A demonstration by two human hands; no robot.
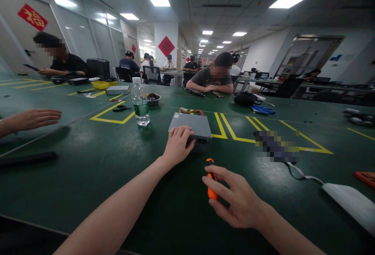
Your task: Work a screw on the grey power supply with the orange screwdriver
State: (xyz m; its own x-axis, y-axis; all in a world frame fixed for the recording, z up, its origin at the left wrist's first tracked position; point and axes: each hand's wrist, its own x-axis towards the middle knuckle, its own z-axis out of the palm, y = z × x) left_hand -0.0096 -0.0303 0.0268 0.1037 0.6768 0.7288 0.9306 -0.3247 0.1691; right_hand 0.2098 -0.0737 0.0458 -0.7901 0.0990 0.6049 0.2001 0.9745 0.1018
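Note:
A grey metal computer power supply (pixel 191 124) lies flat on the green table, with a bundle of coloured wires (pixel 191 111) at its far side. My left hand (pixel 179 143) grips its near left corner, fingers on top and thumb against the front face. An orange and black screwdriver (pixel 212 186) points away from me, its thin shaft reaching the near right edge of the unit. The fingers of my right hand (pixel 234 194) are loosely closed around the handle. Whether the tip sits in a screw is too small to tell.
Left of the unit stand a water bottle (pixel 141 104) and a metal bowl (pixel 154 98). Another person's hand (pixel 35 120) hovers at the left, above a black bar (pixel 27 159). A white cable (pixel 304 176) and blue gloves (pixel 263 109) lie right. A person (pixel 211 77) leans on the far edge.

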